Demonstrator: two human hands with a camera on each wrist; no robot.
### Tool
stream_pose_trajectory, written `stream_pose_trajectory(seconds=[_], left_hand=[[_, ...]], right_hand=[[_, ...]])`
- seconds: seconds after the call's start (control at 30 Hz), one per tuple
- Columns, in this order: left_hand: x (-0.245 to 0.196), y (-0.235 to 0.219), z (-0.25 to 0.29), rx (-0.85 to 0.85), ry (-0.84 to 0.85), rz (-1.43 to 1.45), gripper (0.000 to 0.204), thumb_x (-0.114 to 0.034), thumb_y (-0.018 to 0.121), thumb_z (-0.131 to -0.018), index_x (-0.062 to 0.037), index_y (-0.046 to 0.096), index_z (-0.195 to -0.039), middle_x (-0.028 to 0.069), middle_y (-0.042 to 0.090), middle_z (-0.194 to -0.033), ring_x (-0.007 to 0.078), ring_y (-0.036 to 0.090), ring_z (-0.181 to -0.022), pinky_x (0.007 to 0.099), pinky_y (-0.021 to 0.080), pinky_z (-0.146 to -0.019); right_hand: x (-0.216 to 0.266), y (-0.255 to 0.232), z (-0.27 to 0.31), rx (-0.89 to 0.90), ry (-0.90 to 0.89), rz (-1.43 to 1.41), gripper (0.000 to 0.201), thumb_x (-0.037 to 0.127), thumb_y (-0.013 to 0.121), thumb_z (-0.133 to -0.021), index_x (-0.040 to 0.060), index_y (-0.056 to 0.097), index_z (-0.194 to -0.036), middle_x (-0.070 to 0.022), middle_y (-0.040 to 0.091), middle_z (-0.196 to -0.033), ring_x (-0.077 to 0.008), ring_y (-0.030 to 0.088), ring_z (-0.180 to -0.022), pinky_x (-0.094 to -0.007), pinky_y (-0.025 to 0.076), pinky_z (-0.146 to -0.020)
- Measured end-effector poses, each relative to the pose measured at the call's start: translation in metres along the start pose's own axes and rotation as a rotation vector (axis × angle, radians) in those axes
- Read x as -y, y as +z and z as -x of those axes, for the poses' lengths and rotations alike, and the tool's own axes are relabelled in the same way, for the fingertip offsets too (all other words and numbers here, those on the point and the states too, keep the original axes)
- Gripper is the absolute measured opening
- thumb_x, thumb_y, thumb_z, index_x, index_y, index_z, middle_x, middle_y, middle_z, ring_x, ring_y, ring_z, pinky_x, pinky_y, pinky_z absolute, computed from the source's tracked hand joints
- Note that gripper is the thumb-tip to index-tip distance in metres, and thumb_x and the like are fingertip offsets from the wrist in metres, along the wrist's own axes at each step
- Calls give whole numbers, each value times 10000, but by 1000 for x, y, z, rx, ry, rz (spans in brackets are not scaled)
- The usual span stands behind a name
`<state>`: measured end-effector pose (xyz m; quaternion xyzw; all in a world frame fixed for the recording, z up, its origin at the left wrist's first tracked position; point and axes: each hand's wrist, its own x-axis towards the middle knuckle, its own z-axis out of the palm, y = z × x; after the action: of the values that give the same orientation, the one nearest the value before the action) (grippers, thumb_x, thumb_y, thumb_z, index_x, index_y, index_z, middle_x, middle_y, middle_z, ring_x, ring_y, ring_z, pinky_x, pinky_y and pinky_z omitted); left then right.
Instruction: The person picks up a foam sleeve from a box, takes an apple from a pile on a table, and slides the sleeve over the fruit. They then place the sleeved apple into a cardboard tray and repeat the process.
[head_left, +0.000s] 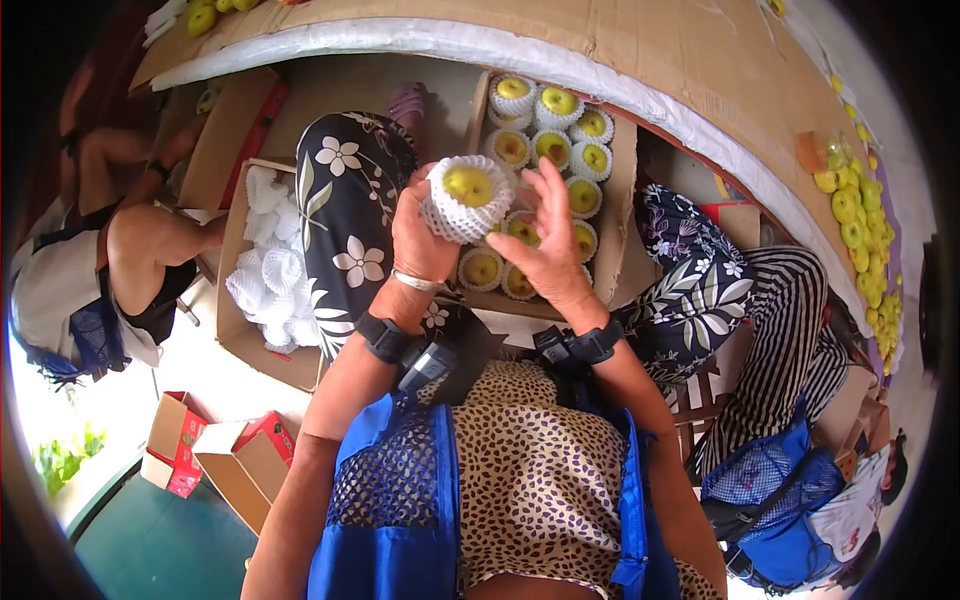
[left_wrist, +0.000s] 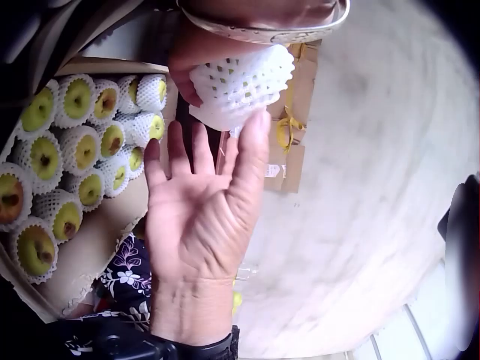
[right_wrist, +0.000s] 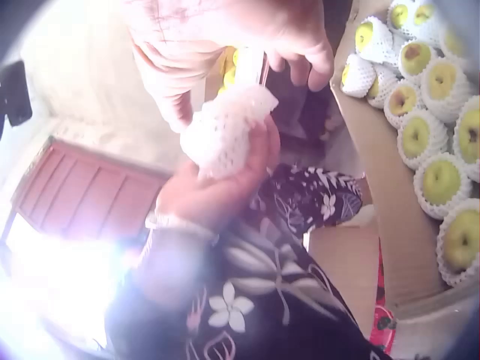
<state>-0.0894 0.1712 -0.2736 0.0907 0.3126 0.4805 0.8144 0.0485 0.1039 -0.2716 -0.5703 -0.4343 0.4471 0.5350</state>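
The left hand (head_left: 420, 240), a bracelet at its wrist, grips a yellow-green fruit in a white foam net (head_left: 468, 187). Its fingers curl around the netted fruit (left_wrist: 241, 84) in the left wrist view. To the fruit's right is the right hand (head_left: 552, 255), fingers apart and palm turned toward it; its thumb tip is close to the net, contact unclear. In the right wrist view the right hand (right_wrist: 225, 34) is above the left hand (right_wrist: 214, 193). Beyond both hands, a cardboard box (head_left: 624, 190) holds rows of netted fruits (head_left: 552, 148), partly hidden by the right hand.
A box of white foam nets (head_left: 272, 285) is left of the patterned trouser leg (head_left: 350, 220). Small red-and-brown boxes (head_left: 178, 445) lie at lower left. A cardboard-covered surface (head_left: 640, 50) spans the top, with loose fruits (head_left: 850, 210) at right. Other people sit at both sides.
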Motion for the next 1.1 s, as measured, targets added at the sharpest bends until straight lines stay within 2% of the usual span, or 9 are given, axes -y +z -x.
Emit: stream_pose_trajectory(seconds=[0.03,0.2,0.23,0.6,0.73,0.8,0.9,1.0,1.1], left_hand=[[-1,1,0,1,13,-12,283,-210,382,-854,-49,483,-1064,83,568,-1025,223,551,-979,362,446,-869],[4,-1,1,106,-28,-95,317,-251,365,-882,-45,490,-1088,105,574,-1061,235,551,-1009,372,438,-902],[3,-1,1,138,-39,-118,330,-262,357,-889,-44,492,-1098,112,574,-1078,241,548,-1025,378,434,-915],[9,1,1,88,-68,-312,404,-358,420,-923,-41,463,-1170,82,540,-1141,198,534,-1043,345,447,-885],[-2,11,8,150,-232,-228,348,-237,527,-880,-27,472,-1153,74,553,-1078,169,554,-987,319,486,-810],[3,9,9,153,-164,-393,359,-158,579,-843,-19,467,-1154,82,554,-1079,162,554,-986,315,487,-812],[7,-1,4,160,-143,-388,471,-42,648,-774,-5,419,-1185,92,547,-1083,160,552,-987,313,480,-834],[5,8,6,149,-94,-356,494,-44,652,-772,-3,400,-1194,92,540,-1089,170,549,-988,301,471,-844],[9,7,5,140,-36,-379,514,-36,655,-768,-2,382,-1203,93,529,-1098,173,540,-993,295,464,-844]], right_hand=[[1,-5,-2,14,23,-114,1018,314,787,-634,81,143,-1387,-217,307,-1337,-321,369,-1210,-400,327,-955],[10,1,-6,96,-173,66,1099,335,834,-560,49,157,-1377,-198,408,-1269,-273,392,-1198,-361,322,-984],[20,6,-5,135,-77,38,1071,310,835,-553,38,191,-1364,-195,408,-1267,-283,399,-1189,-360,322,-993],[9,7,-10,-45,-266,399,948,193,799,-549,66,277,-1331,-180,461,-1168,-330,464,-1043,-415,391,-893],[7,-2,-10,-14,-260,529,966,178,800,-545,56,258,-1336,-194,457,-1165,-341,458,-1049,-425,392,-890],[3,-2,-10,37,-257,547,989,172,805,-538,51,242,-1343,-208,448,-1177,-353,447,-1074,-426,388,-904],[7,-1,-8,110,-215,338,992,216,803,-578,40,213,-1355,-192,448,-1202,-321,422,-1141,-385,368,-943],[-6,0,-11,-38,-109,-358,802,288,693,-752,21,231,-1351,-153,450,-1219,-249,413,-1164,-327,340,-968],[-10,-8,-15,-35,70,-415,570,318,490,-905,1,277,-1328,-111,468,-1187,-175,430,-1119,-285,337,-952]])
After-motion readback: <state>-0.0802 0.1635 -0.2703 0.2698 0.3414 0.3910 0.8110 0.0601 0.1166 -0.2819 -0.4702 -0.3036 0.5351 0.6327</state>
